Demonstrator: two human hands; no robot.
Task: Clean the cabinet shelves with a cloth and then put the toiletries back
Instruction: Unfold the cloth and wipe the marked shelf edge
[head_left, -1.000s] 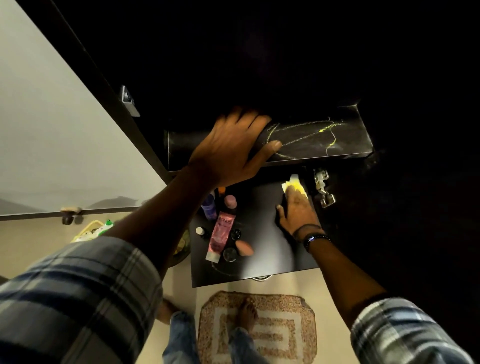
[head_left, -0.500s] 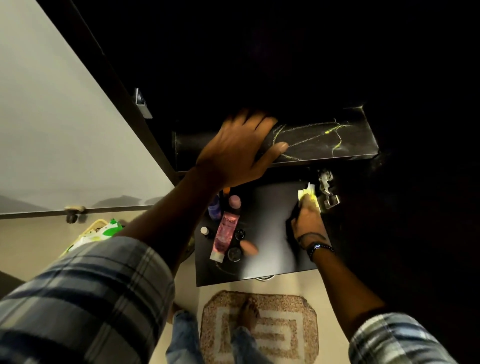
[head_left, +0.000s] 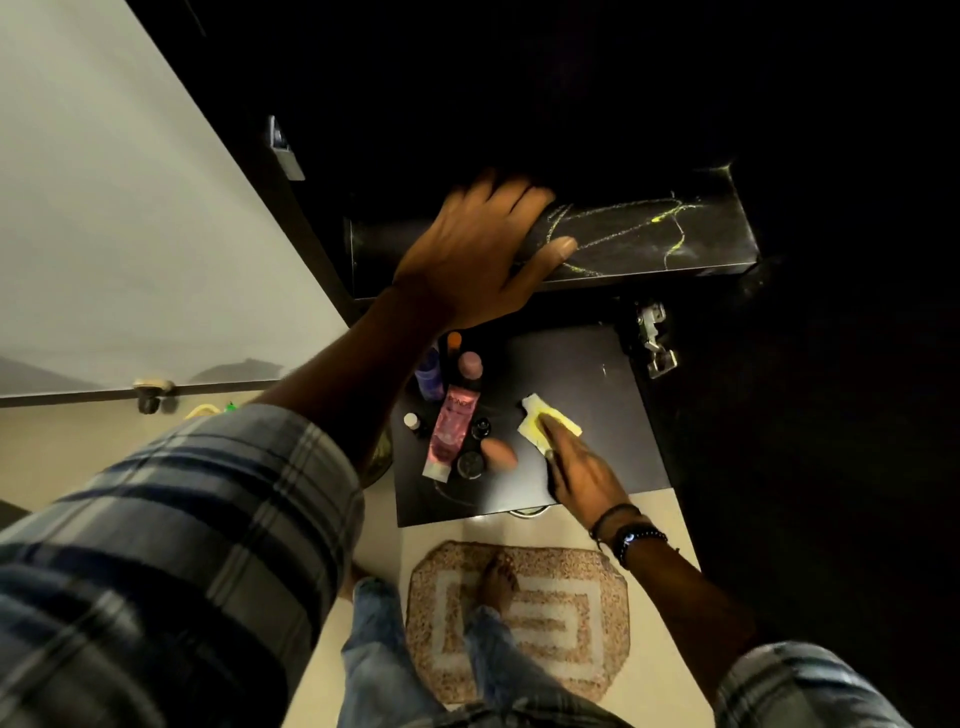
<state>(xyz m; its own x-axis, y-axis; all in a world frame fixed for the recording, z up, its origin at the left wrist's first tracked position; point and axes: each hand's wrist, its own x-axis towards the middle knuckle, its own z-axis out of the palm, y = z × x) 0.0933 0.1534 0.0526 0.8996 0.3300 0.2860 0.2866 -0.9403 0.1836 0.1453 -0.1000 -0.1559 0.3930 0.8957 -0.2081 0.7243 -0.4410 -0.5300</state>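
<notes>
Head camera, looking down into a dark cabinet. The person's left hand (head_left: 478, 249) lies flat and spread, gripping nothing, on the front of the upper black shelf (head_left: 722, 244), which is marked with yellow chalk-like scribbles (head_left: 623, 228). Below, the right hand (head_left: 582, 467) presses a small folded pale-yellow cloth (head_left: 540, 418) onto the lower black shelf (head_left: 597, 369) with straight fingers. The cloth lies near the shelf's middle, just right of the toiletries (head_left: 452, 415). It looks soft, thin and light, and likely to bunch or slip from under the fingers, so a flat hand over its centre seems the surest hold. The toiletries crowd the shelf's left side: a pink plastic tube (head_left: 451, 441) lying down, a purple bottle (head_left: 429, 375), a pink-capped bottle (head_left: 470, 364), a tiny white-capped vial (head_left: 411, 420), a small dark round jar (head_left: 470, 462) and a peach egg-shaped sponge (head_left: 497, 453). They look light and easy to topple. A sweep leftward could knock them over the open front edge, above the floor and a patterned beige mat (head_left: 519, 623). Free room lies to the right and back, as far as a metal hinge (head_left: 655, 340) at the rear right corner. A white cabinet door (head_left: 130, 234) stands open on the left.
</notes>
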